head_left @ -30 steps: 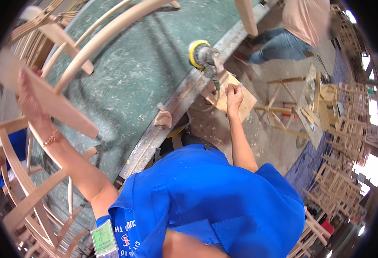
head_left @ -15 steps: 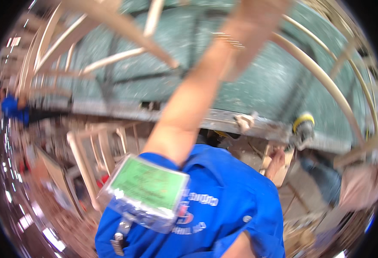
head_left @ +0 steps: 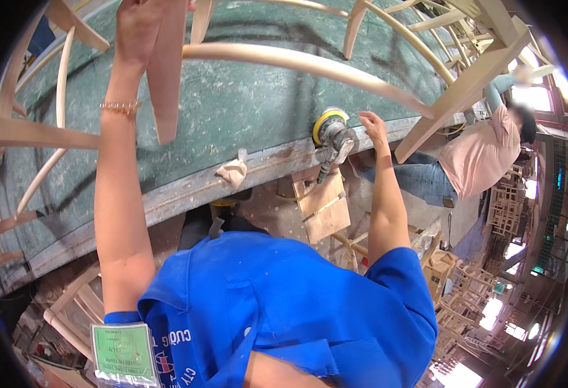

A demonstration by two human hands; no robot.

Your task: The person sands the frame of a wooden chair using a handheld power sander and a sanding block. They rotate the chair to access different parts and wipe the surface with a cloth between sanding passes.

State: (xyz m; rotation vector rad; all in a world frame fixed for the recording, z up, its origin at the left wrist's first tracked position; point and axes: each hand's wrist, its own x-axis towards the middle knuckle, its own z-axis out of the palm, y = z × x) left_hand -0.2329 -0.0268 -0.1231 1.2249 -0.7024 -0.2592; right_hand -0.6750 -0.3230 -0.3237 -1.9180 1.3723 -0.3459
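Observation:
My left hand (head_left: pixel 140 29) is at the top left, wrapped round a leg of a pale wooden chair frame (head_left: pixel 165 90). One fingertip shows beyond the leg's far side. A curved rail (head_left: pixel 284 58) runs from that leg toward a wide slanted leg (head_left: pixel 452 97) on the right. By the bench's near edge lies a grey hand sander (head_left: pixel 337 137) with a yellow-rimmed pad. My right hand (head_left: pixel 374 127) is just right of the sander, apart from it, fingers stretched out and holding nothing.
The green bench top (head_left: pixel 251 123) has a worn metal edge (head_left: pixel 187 187) with a crumpled beige cloth (head_left: pixel 234 171) on it. More wooden frames (head_left: pixel 64 77) stand left. Below the edge hangs a wooden board (head_left: pixel 322 207). A person in a pink top (head_left: pixel 481 155) stands right.
The view has swung right. My right hand has come up from beside the wooden board below the bench edge to near the sander. My left arm now reaches up at the left.

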